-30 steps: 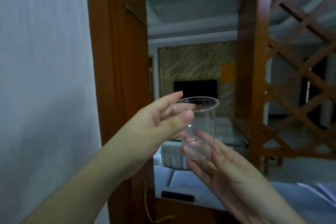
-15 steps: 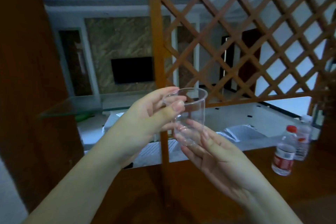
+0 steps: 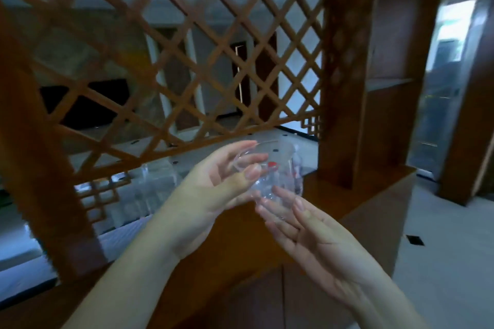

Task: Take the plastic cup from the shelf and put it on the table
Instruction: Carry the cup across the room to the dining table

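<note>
A clear plastic cup is held upright in mid air at the centre of the head view. My left hand pinches its rim and upper wall between thumb and fingers. My right hand lies palm up under the cup, its fingertips touching the cup's base. Through the cup's wall a red-capped bottle shows behind it.
A wooden lattice screen fills the upper left, with a thick wooden post to the right of the cup. A brown wooden counter runs below the hands. Water bottles stand on it behind the cup. Light tiled floor lies at the right.
My view has swung right from the wall and door frame to the lattice and post. Both hands keep the same hold on the cup, which now sits over the counter near the bottles.
</note>
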Motion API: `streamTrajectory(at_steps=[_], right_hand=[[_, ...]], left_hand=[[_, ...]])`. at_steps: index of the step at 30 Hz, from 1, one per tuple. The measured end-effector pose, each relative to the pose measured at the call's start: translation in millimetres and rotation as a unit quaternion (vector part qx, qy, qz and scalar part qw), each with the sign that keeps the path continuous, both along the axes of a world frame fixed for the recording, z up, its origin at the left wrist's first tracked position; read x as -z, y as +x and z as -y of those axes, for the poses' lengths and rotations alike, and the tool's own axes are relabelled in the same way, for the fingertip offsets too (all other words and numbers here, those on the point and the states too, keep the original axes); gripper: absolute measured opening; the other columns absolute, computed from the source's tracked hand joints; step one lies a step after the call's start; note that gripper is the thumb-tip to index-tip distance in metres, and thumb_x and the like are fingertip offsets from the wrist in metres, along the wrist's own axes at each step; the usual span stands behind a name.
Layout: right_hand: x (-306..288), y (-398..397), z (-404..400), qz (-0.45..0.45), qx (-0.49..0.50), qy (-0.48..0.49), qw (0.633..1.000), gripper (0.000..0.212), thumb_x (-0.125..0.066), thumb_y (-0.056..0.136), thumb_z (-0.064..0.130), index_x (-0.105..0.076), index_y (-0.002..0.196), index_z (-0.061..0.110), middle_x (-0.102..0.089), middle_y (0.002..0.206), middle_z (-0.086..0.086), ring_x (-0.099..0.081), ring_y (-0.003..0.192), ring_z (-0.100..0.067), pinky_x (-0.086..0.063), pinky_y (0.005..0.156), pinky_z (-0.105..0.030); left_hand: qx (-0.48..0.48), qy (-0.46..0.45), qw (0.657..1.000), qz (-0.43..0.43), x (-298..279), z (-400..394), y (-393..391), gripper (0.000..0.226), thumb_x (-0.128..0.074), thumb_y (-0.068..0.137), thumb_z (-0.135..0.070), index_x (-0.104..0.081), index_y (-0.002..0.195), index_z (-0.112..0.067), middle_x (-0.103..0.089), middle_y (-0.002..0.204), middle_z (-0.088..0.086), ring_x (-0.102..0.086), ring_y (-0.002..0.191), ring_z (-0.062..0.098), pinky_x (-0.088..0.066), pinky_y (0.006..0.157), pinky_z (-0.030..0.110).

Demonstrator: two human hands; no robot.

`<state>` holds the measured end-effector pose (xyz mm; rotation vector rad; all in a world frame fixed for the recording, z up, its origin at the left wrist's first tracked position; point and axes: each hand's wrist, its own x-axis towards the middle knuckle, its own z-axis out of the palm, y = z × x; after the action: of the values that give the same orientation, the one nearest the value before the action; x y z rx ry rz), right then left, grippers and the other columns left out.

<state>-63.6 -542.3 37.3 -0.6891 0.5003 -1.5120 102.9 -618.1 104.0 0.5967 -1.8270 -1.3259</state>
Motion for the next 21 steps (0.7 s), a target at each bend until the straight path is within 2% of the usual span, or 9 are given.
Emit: streamTrajectory(at_steps=[3, 6, 13, 16, 18, 21], right_hand=[[1, -34, -17, -0.001, 0.039, 0.02, 0.999, 0.055, -0.069, 0.08, 0.025, -0.054, 0.129, 0.005, -0.068, 0.121, -0.02, -0.065, 0.114, -0.028, -0.055, 0.09, -0.031], [0, -68, -35, 0.019, 0.084, 0.033, 0.996, 0.04, -0.058, 0.085, 0.018, -0.058, 0.122, 0.003, -0.071, 0.116, -0.021, -0.068, 0.109, -0.028, -0.059, 0.08, -0.028], [14, -137, -68, 0.011, 0.199, 0.051, 0.979, 0.04, -0.059, 0.084, 0.018, -0.059, 0.122, 0.006, -0.071, 0.116, -0.018, -0.067, 0.109, -0.028, -0.056, 0.087, -0.03], [27, -164, -71, 0.032, 0.261, 0.071, 0.962, 0.044, -0.061, 0.079, 0.015, -0.06, 0.122, 0.004, -0.071, 0.115, -0.019, -0.068, 0.107, -0.029, -0.059, 0.08, -0.029], [34, -179, -73, 0.036, 0.305, 0.084, 0.948, 0.048, -0.063, 0.078, 0.013, -0.059, 0.124, 0.003, -0.071, 0.115, -0.019, -0.068, 0.107, -0.028, -0.059, 0.078, -0.029], [35, -198, -75, 0.03, 0.364, 0.111, 0.924, 0.047, -0.063, 0.076, 0.01, -0.06, 0.123, 0.003, -0.072, 0.114, -0.018, -0.069, 0.105, -0.027, -0.058, 0.085, -0.033]], left_hand=[[0.03, 0.004, 1.0, 0.001, 4, -3, -42, 0.061, -0.076, 0.076, -0.039, -0.055, 0.132, -0.027, -0.07, 0.124, -0.008, -0.064, 0.118, 0.014, -0.052, 0.098, 0.047], [0.067, 0.0, 0.998, 0.013, 5, -6, -88, 0.063, -0.076, 0.073, -0.042, -0.055, 0.131, -0.028, -0.07, 0.123, -0.01, -0.065, 0.116, 0.012, -0.056, 0.094, 0.04], [0.184, -0.006, 0.982, 0.039, 16, -8, -184, 0.05, -0.071, 0.081, -0.032, -0.056, 0.129, -0.031, -0.07, 0.12, -0.014, -0.066, 0.112, 0.007, -0.056, 0.089, 0.026], [0.226, 0.002, 0.973, 0.045, 29, -4, -225, 0.05, -0.07, 0.083, -0.023, -0.055, 0.13, -0.028, -0.071, 0.119, -0.013, -0.066, 0.111, 0.005, -0.055, 0.089, 0.023], [0.258, 0.009, 0.965, 0.042, 37, 2, -251, 0.052, -0.07, 0.082, -0.019, -0.055, 0.131, -0.025, -0.071, 0.12, -0.009, -0.066, 0.111, 0.007, -0.055, 0.091, 0.024], [0.312, 0.022, 0.949, 0.046, 48, 12, -286, 0.056, -0.073, 0.079, -0.025, -0.055, 0.131, -0.029, -0.069, 0.122, -0.01, -0.064, 0.115, 0.008, -0.053, 0.097, 0.031]])
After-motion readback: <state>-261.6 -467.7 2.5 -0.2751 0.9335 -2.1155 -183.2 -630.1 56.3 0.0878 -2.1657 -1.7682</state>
